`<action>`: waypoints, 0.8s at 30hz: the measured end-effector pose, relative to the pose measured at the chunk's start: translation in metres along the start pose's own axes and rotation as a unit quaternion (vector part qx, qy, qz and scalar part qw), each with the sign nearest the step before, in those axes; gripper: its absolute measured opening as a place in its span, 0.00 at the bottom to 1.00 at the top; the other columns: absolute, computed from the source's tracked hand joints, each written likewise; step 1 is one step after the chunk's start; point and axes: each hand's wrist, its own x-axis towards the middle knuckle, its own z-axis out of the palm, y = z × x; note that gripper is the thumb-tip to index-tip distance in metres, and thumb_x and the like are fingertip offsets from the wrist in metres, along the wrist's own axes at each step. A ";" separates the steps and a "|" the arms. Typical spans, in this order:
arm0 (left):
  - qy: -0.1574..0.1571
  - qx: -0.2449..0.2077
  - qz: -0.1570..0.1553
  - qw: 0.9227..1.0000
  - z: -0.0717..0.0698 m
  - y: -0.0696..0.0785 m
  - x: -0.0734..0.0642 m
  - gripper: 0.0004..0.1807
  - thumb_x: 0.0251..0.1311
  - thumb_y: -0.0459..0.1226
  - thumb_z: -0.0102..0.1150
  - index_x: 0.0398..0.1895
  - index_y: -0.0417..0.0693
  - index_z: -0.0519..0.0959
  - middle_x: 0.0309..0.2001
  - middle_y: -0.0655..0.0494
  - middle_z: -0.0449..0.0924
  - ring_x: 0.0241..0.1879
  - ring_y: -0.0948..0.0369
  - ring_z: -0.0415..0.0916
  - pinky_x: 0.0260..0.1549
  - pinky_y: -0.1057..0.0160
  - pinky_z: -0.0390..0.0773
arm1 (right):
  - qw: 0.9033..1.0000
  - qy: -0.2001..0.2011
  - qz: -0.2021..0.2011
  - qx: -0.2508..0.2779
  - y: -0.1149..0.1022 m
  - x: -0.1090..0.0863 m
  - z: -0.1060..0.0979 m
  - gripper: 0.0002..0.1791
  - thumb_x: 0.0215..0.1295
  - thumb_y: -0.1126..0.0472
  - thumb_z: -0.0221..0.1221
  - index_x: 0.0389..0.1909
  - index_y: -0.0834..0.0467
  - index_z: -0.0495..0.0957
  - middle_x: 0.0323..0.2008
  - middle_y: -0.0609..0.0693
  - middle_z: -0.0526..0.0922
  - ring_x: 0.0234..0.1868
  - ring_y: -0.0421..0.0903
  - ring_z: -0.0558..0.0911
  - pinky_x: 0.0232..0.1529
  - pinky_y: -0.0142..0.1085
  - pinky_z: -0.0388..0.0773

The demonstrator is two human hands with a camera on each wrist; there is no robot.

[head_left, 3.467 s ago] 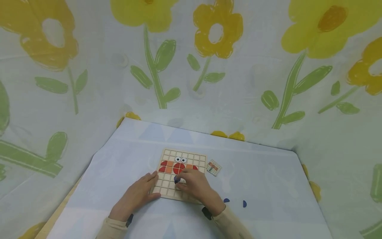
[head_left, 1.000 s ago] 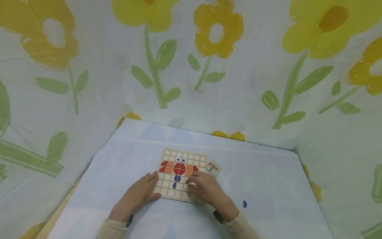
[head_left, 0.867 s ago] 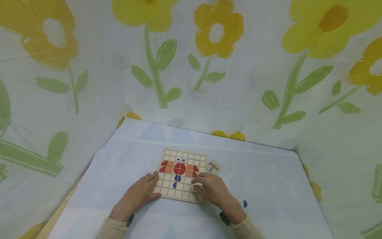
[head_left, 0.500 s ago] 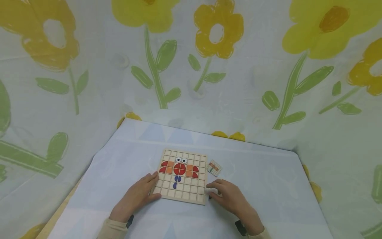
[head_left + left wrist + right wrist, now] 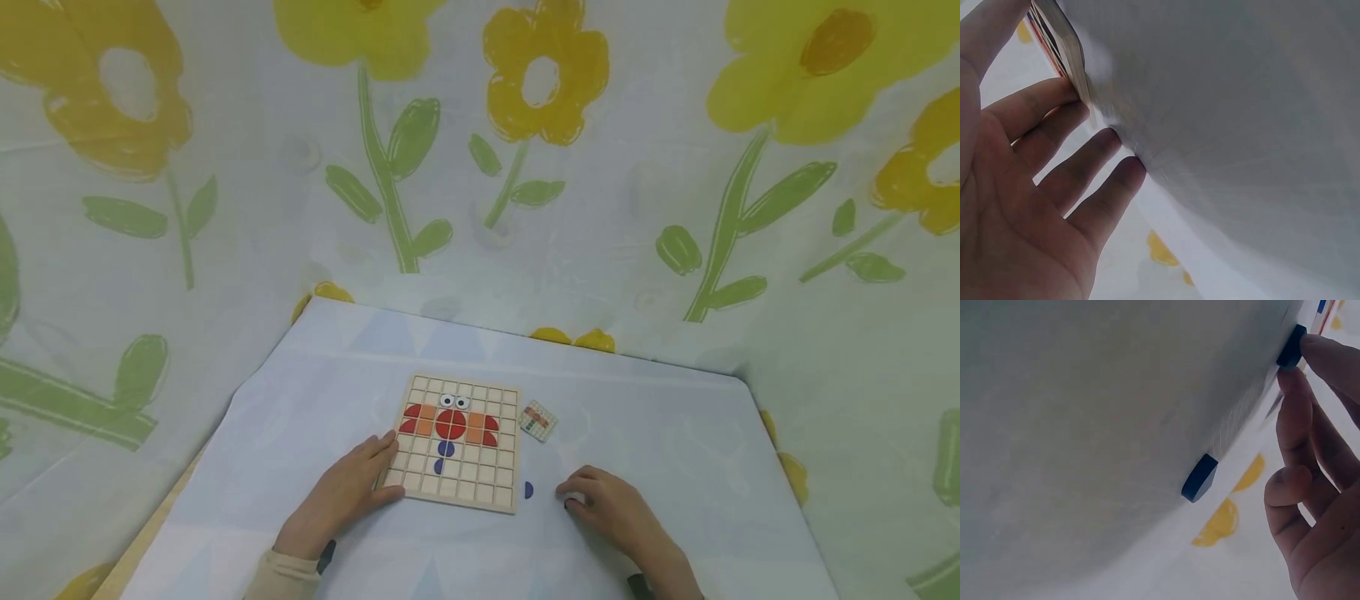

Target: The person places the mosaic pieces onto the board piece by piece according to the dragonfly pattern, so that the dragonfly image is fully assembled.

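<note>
A square wooden grid board point(image 5: 480, 500) lies on the table, with red, orange and blue pieces and two eye pieces point(image 5: 454, 402) set in it as a figure. My left hand point(image 5: 347, 490) rests at its left edge, fingers fairly straight and thumb at the near corner. To the right of the board, my right hand point(image 5: 611, 508) pinches a dark blue half-circle piece point(image 5: 1292, 347) between thumb and index finger, low at the tabletop. Another blue half-circle piece point(image 5: 528, 490) lies between that hand and the board. In the right wrist view a loose blue half-circle piece point(image 5: 1200, 478) sits behind the fingertips.
A small pattern card point(image 5: 538, 422) with a coloured grid picture lies just right of the board. The table has a pale cloth point(image 5: 645, 417). A curtain printed with flowers point(image 5: 585, 250) hangs round the back and sides.
My right hand has left the board and moved right, to the blue half-circle piece. The blue half-circle beside the board and the red pieces on the right show uncovered. My left hand stays put.
</note>
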 end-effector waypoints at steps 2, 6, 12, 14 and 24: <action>0.000 0.000 -0.001 1.000 0.000 0.000 0.000 0.44 0.58 0.52 0.71 0.71 0.36 0.69 0.74 0.45 0.65 0.73 0.42 0.61 0.70 0.43 0.66 | 1.000 -0.005 -0.002 0.009 0.001 -0.001 0.001 0.12 0.55 0.59 0.75 0.35 0.39 0.88 0.34 0.29 0.80 0.33 0.29 0.75 0.36 0.30 0.81; -0.001 0.003 -0.003 1.000 0.001 -0.001 0.000 0.44 0.58 0.53 0.71 0.72 0.37 0.69 0.74 0.46 0.65 0.73 0.43 0.61 0.71 0.44 0.65 | 1.000 -0.006 -0.011 0.018 0.002 -0.002 0.002 0.10 0.55 0.59 0.75 0.34 0.40 0.88 0.32 0.29 0.79 0.29 0.29 0.72 0.31 0.30 0.77; 0.000 0.002 -0.003 1.000 0.001 -0.001 -0.001 0.44 0.59 0.53 0.70 0.72 0.36 0.69 0.74 0.45 0.65 0.73 0.43 0.61 0.71 0.44 0.65 | 1.000 0.016 -0.004 -0.020 0.001 -0.001 0.003 0.09 0.53 0.57 0.75 0.32 0.40 0.88 0.28 0.27 0.78 0.28 0.27 0.72 0.31 0.29 0.78; 0.000 0.003 -0.002 1.000 0.001 0.000 -0.001 0.44 0.59 0.53 0.70 0.72 0.36 0.69 0.74 0.45 0.65 0.73 0.42 0.61 0.71 0.44 0.65 | 0.999 0.025 0.010 -0.039 0.000 -0.001 0.002 0.08 0.52 0.57 0.76 0.31 0.41 0.87 0.26 0.28 0.77 0.28 0.28 0.73 0.32 0.29 0.79; 0.003 0.001 0.006 1.000 -0.001 0.000 -0.001 0.44 0.59 0.53 0.70 0.71 0.35 0.69 0.74 0.44 0.65 0.73 0.42 0.61 0.71 0.43 0.65 | 0.999 -0.010 0.040 -0.015 0.002 -0.005 -0.005 0.12 0.51 0.55 0.77 0.35 0.38 0.86 0.36 0.30 0.82 0.34 0.31 0.78 0.39 0.33 0.82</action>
